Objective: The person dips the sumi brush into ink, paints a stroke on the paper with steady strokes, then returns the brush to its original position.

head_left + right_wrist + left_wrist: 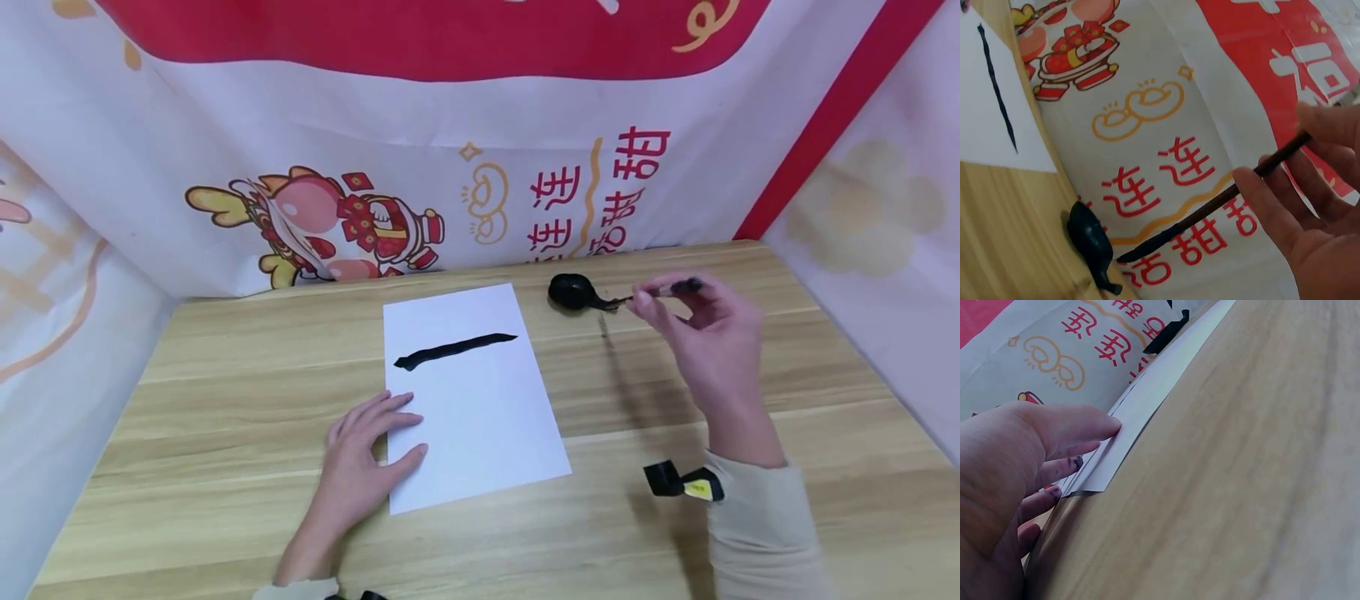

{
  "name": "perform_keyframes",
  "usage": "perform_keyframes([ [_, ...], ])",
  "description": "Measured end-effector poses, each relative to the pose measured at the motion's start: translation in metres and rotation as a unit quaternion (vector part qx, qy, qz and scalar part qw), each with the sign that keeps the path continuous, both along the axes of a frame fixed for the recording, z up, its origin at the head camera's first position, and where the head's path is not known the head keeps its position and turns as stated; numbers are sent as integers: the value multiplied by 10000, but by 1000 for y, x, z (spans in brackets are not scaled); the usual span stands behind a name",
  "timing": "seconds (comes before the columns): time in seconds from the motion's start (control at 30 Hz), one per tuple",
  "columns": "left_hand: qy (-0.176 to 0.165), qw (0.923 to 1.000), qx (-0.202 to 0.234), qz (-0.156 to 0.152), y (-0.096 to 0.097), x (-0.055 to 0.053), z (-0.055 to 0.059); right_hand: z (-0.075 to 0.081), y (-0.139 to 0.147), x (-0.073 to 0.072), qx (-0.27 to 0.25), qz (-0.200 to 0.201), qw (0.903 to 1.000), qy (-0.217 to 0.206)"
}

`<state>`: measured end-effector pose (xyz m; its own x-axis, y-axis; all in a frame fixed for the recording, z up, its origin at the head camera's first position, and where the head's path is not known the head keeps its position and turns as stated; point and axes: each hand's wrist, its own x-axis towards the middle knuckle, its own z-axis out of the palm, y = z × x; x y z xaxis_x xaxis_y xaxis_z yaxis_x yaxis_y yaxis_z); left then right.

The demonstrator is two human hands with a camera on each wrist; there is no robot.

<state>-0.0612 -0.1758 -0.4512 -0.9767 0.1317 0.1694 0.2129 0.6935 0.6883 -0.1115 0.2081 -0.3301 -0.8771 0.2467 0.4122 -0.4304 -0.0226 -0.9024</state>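
Note:
My right hand point(720, 342) pinches a writing brush point(1213, 203) between thumb and fingers. In the right wrist view the brush's dark tip points down beside a small glossy black ink dish point(1090, 237) with a narrow spout-like end. That dish sits at the back of the table, right of a white sheet of paper point(480, 433). One thick black stroke point(459, 347) crosses the upper part of the sheet, rising slightly to the right. Over the paper's left edge lies my left hand point(367, 462), fingers spread and relaxed; dark smudges mark some fingertips in the left wrist view.
The wood-grain table point(247, 417) runs back to a white and red printed cloth point(420, 125) with cartoon figures and red characters. More cloth point(877, 225) hangs along the right side. A black strap piece point(663, 478) sticks out from the right sleeve.

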Motion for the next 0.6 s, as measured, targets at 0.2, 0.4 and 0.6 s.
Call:
perform_keyframes([
  [0.2,31,10000,20,8,0,1,0,-11,13,0,305,613,9974,-222],
  [0.4,12,10000,60,22,0,1,0,-23,21,2,319,1548,9874,105],
  [0.6,9,9999,114,68,1,1,0,-34,21,5,1580,1282,9784,-367],
])
